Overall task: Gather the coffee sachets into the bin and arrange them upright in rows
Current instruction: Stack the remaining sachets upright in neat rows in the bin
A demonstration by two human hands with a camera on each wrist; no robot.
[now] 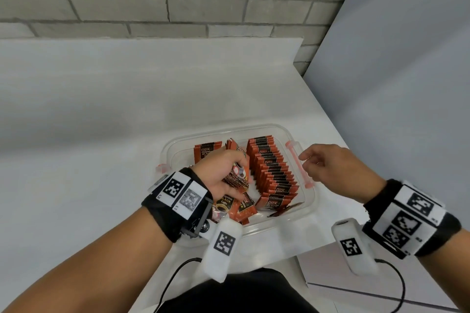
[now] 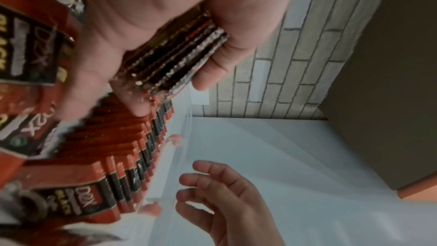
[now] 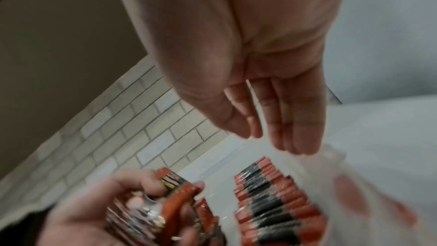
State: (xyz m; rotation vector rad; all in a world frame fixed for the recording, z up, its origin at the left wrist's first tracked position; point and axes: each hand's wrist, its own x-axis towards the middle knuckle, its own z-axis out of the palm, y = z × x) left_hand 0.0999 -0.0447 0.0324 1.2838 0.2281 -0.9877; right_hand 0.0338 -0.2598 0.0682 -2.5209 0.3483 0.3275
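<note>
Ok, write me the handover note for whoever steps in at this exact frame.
Left hand grips a stack of sachets over the bin.
Right hand is open and holds nothing, at the bin's right handle.
Done: one full upright row along the right side.
Left: stand the held stack as a second row, then sort the loose sachets lying flat at the near end and the few at the far left.

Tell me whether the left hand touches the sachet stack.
Touching: the left wrist view shows the left hand gripping the sachet stack between thumb and fingers.
</note>
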